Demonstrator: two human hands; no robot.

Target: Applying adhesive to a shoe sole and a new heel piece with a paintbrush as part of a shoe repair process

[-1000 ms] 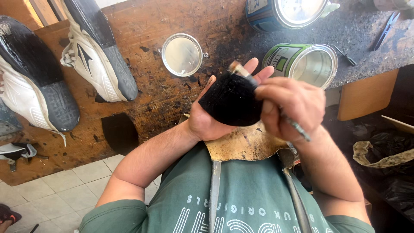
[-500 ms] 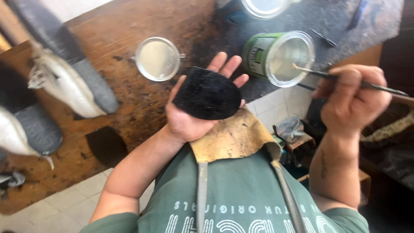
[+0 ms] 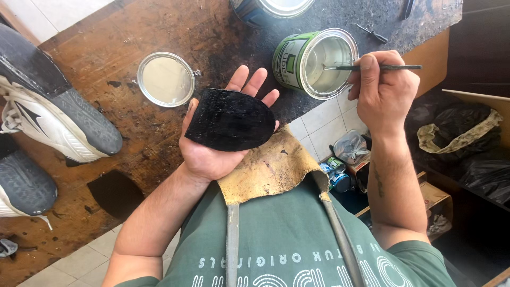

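On left hand [image 3: 212, 143], palm up, fingers open: one black sole piece [image 3: 231, 120]. Right hand [image 3: 385, 93] pinching one brush [image 3: 372, 67], tip inside open can [image 3: 319, 61]. One lid [image 3: 166, 79] left of it; two shoes [image 3: 48, 111] far left.

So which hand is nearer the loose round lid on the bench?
Left. The left hand lies just beside the lid, palm up under a black sole piece. The right hand is far across, dipping a brush into the open can.
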